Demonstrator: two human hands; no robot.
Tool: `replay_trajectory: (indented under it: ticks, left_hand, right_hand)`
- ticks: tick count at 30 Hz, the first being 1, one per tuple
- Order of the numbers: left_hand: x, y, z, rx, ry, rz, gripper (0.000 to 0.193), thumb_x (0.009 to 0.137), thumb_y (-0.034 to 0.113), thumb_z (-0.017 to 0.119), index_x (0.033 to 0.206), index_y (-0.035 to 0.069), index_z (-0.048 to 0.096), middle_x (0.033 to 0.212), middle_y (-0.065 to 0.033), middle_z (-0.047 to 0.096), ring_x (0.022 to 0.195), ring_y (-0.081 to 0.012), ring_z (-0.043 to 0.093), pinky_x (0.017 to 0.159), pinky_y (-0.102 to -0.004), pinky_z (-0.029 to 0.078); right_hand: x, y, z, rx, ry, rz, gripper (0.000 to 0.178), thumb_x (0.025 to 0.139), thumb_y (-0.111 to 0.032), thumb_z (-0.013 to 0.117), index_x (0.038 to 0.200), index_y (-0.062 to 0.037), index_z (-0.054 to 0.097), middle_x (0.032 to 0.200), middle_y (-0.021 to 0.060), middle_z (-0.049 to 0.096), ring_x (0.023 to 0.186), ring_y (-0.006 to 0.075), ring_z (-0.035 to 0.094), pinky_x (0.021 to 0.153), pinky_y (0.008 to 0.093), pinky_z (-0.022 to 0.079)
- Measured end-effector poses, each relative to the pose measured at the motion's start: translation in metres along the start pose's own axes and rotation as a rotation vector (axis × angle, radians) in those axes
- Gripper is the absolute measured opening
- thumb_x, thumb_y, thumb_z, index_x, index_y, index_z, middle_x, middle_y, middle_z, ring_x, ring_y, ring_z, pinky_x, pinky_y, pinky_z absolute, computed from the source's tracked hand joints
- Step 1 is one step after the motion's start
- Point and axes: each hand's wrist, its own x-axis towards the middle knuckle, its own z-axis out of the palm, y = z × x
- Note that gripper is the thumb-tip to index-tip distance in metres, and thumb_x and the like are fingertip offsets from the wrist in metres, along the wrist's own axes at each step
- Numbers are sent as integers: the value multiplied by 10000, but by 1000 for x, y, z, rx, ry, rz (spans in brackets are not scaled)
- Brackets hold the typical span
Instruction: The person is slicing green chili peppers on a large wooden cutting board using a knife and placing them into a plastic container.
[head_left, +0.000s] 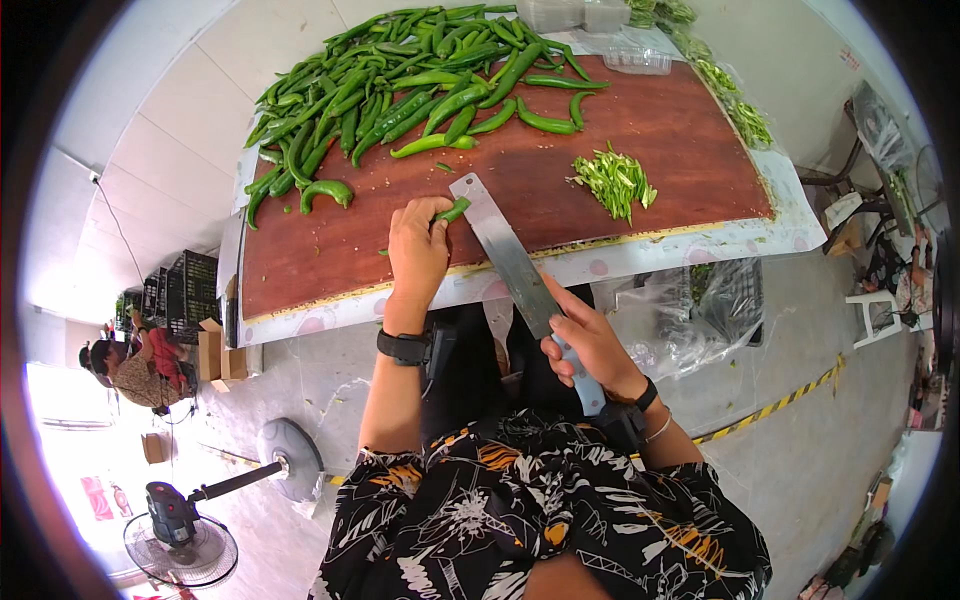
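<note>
The reddish-brown, flat rectangular board serves as the work surface. The large pile of long, glossy green peppers occupies its far left, presumably to leave the near side free for cutting. The long, broad-bladed steel knife with a pale blue handle slants across the near edge, apparently angled for slicing. The small heap of pale-green pepper slivers lies to the right, apart from the pile. The short green pepper piece is beside the blade's far end; contact cannot be confirmed. Left hand: fingers curled, pinching the piece. Right hand: closed around the handle.
</note>
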Motion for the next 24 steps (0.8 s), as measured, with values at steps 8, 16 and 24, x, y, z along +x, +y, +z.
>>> replay_trajectory:
  ticks: [8,16,24]
  left_hand:
    - [1,-1,0,8,8,0,211,792,-11,631,974,93,660,957,-78,650,899,-318,562,801,-406,463]
    - [-1,-3,-1,6,0,-4,207,798,-2,633,980,95,660,960,-79,648,906,-319,564,805,-404,465]
    - [0,-5,-9,-29,-55,7,223,797,6,638,1006,79,664,986,-83,647,926,-316,569,822,-397,466]
  right_hand:
    - [8,2,-1,-31,-16,-46,585,1013,-142,416,1553,-170,193,748,32,503,530,89,471,459,243,439]
    - [1,6,1,-11,-29,-26,575,1009,-149,419,1547,-176,220,740,27,499,520,87,462,463,242,437]
    - [9,5,2,-71,-25,-35,578,1008,-140,417,1548,-181,216,752,25,520,527,79,476,467,245,458]
